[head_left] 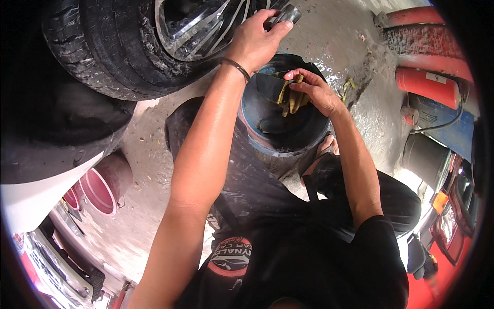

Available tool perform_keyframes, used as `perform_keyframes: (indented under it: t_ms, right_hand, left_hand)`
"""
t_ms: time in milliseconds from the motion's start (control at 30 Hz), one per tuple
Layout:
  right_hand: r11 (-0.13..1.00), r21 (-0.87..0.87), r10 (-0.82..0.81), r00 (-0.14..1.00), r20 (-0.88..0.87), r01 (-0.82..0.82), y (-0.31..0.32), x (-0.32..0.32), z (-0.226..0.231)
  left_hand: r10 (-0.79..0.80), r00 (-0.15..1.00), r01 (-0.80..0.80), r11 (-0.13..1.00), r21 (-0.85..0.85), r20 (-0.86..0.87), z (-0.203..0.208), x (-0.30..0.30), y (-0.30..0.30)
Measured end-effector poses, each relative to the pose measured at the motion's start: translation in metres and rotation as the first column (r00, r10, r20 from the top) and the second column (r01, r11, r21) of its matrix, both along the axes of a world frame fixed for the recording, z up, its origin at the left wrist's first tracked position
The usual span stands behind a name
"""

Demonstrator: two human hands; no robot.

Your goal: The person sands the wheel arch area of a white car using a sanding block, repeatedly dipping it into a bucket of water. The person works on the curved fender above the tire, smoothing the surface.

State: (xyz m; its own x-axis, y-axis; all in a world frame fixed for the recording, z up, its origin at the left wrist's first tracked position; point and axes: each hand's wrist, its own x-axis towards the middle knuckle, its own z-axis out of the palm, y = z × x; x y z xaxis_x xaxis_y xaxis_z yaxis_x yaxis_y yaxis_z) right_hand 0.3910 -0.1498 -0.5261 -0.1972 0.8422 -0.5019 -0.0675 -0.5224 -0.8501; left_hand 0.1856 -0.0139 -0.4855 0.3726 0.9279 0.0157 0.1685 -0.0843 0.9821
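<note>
My left hand (257, 44) is closed around a short, dark grey, shiny cylinder (289, 16), held up beside the wheel's rim (193, 31). Whether it is rolled or solid does not show. Over a dark blue bucket (284, 153), my right hand (320, 93) pinches folded sandpaper (271, 88), dark grey on one face and yellow-brown on the other. Its crumpled yellow strips hang down inside the bucket's mouth. The bucket stands on the floor between my knees, its inside dark, with a small scrap in it.
A large black tyre (110, 51) stands at upper left, above a dark and white car panel (51, 170). Pink buckets (105, 188) lie at left. On the right are a red cylinder (427, 86), a dark bucket (426, 158) and a blue panel (442, 121). The grey floor (355, 56) is wet.
</note>
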Motion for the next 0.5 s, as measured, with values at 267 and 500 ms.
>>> perform_keyframes:
  t_ms: [267,500]
  right_hand:
    - [0.999,0.024,0.018,0.964,0.264,-0.026,-0.004,-0.005,-0.016]
    - [0.927,-0.041,0.33,0.759,0.561,-0.373,-0.002,-0.002,-0.025]
  left_hand:
    - [0.004,1.0,-0.004,0.999,0.04,0.009,0.0,0.006,-0.002]
    - [0.053,0.998,-0.055,0.997,0.061,0.026,0.0,-0.007,0.001]
